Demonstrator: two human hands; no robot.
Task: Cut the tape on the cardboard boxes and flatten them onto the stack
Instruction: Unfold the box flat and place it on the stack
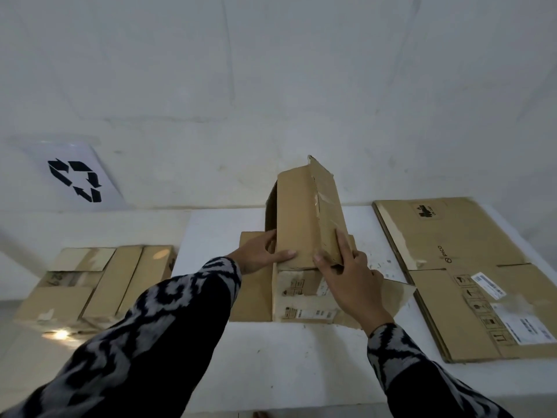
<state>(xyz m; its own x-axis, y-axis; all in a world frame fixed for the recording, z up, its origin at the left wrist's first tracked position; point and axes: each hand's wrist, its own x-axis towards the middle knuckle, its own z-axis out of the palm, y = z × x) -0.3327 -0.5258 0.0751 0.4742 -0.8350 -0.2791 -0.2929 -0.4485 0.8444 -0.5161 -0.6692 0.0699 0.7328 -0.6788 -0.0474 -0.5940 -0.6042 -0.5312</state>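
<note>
Both hands grip an upright cardboard box (304,212) on a white tabletop (286,363). The left hand (259,253) clasps its near-left edge; the right hand (346,276) wraps its lower corner.

White wall (271,70) with recycling sign (75,180) behind white table (286,357).

- Left hand (261,251) and right hand (346,274) grip an upright open cardboard box (304,215) on the white table (286,357).
- Flattened stack (470,276) lies right; closed boxes (96,282) left.
</note>
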